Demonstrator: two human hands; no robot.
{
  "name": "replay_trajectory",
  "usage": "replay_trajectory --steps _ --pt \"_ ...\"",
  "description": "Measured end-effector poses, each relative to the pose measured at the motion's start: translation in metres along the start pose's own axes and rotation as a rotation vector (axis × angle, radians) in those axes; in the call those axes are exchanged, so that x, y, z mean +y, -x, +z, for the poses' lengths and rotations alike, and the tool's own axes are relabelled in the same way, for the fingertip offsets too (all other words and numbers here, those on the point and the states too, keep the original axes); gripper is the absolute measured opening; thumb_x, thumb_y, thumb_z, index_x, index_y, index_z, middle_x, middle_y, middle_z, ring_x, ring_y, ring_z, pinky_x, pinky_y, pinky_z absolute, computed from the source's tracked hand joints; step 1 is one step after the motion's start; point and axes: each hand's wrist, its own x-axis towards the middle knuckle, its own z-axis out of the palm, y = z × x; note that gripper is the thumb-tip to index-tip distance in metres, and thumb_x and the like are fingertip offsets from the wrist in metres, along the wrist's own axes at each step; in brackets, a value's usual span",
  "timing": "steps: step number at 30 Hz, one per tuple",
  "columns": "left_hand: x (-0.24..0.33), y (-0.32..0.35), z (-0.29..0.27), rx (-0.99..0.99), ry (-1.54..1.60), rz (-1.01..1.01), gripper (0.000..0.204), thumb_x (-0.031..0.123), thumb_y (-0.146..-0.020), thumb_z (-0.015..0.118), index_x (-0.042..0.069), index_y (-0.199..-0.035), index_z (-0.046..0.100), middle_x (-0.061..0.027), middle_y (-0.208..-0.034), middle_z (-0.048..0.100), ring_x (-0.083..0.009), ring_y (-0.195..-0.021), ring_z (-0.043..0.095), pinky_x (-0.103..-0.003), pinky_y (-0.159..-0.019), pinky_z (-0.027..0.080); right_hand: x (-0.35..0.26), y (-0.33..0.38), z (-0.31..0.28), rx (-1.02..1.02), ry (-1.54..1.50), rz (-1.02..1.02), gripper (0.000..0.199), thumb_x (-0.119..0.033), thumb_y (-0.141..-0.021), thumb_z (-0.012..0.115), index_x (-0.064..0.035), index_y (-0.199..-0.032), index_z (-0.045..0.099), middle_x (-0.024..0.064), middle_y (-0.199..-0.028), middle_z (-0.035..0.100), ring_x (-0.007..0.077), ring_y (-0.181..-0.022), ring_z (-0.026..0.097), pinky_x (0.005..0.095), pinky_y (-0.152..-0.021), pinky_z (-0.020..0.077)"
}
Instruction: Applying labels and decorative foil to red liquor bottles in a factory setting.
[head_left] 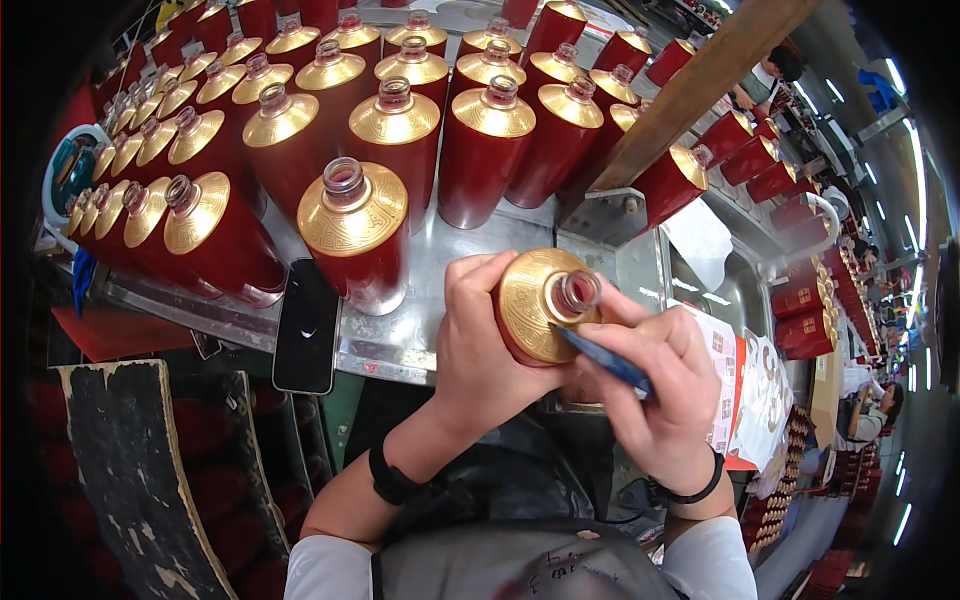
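My left hand [478,345] is wrapped round a dark red bottle with a gold, pattern-embossed shoulder [528,305] and an uncapped clear glass neck. The bottle tilts toward me above the table's near edge. In my right hand [665,375] is a slim blue pen-like tool [612,362], gripped between thumb and fingers. Its dark tip meets the gold shoulder just below the neck; whether it is a blade or a pen I cannot tell. Fingers of the right hand also reach behind the bottle neck. Just beyond my left hand stands another red-and-gold bottle [352,225].
Rows of similar bottles [490,125] cover the metal table [390,350]. A black phone [307,325] lies at its near edge. A wooden post [690,105] rises at right, beside a metal sink [735,275] and printed papers [760,400]. Other people work farther right.
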Motion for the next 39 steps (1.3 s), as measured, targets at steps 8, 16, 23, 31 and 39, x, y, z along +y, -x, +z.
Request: replay_trajectory --steps 8,16,23,31,39 --pt "0.003 -0.001 -0.012 -0.107 -0.092 -0.065 0.109 0.034 -0.062 0.093 0.001 -0.143 0.029 -0.0237 -0.134 0.043 -0.0392 -0.124 0.048 -0.045 -0.104 0.041 0.003 0.007 -0.017 -0.149 -0.049 -0.03 0.03 0.007 -0.077 0.075 -0.0012 -0.105 0.072 0.0098 -0.086 0.061 0.0258 -0.089 0.066 0.0498 -0.108 0.0469" --pt "0.002 -0.03 -0.041 -0.459 0.163 -0.165 0.094 0.023 -0.062 0.089 0.005 -0.141 0.041 -0.0154 -0.136 0.053 -0.0379 -0.126 0.051 -0.045 -0.107 0.038 0.001 -0.004 -0.006 -0.1 0.058 -0.117 0.036 0.01 -0.074 0.071 0.0002 -0.109 0.071 0.0113 -0.083 0.059 0.023 -0.08 0.063 0.0511 -0.105 0.0498" --pt "-0.011 -0.02 -0.022 -0.238 0.055 0.028 0.094 0.023 -0.053 0.094 0.004 -0.129 0.044 -0.0158 -0.12 0.054 -0.0362 -0.112 0.052 -0.045 -0.098 0.04 0.001 -0.002 -0.01 -0.293 0.018 -0.181 0.036 0.009 -0.071 0.073 0.0016 -0.107 0.071 0.0092 -0.076 0.056 0.0229 -0.074 0.06 0.0567 -0.108 0.0451" --pt "-0.009 0.001 0.002 -0.009 0.141 0.053 0.1 0.025 -0.053 0.097 0.002 -0.13 0.039 -0.0196 -0.124 0.047 -0.0355 -0.115 0.05 -0.046 -0.098 0.045 0.0 0.0 -0.008 -0.195 0.028 -0.17 0.032 0.007 -0.077 0.073 0.001 -0.108 0.071 0.0103 -0.078 0.056 0.0256 -0.077 0.062 0.0582 -0.108 0.0441" --pt "0.001 -0.008 -0.025 -0.194 0.18 -0.145 0.108 0.032 -0.067 0.091 0.0 -0.148 0.027 -0.0227 -0.138 0.04 -0.0371 -0.127 0.046 -0.043 -0.106 0.04 0.007 0.002 -0.021 -0.048 -0.118 0.061 0.028 0.007 -0.079 0.074 0.0024 -0.106 0.068 0.0122 -0.09 0.063 0.0348 -0.105 0.069 0.0419 -0.096 0.0543"
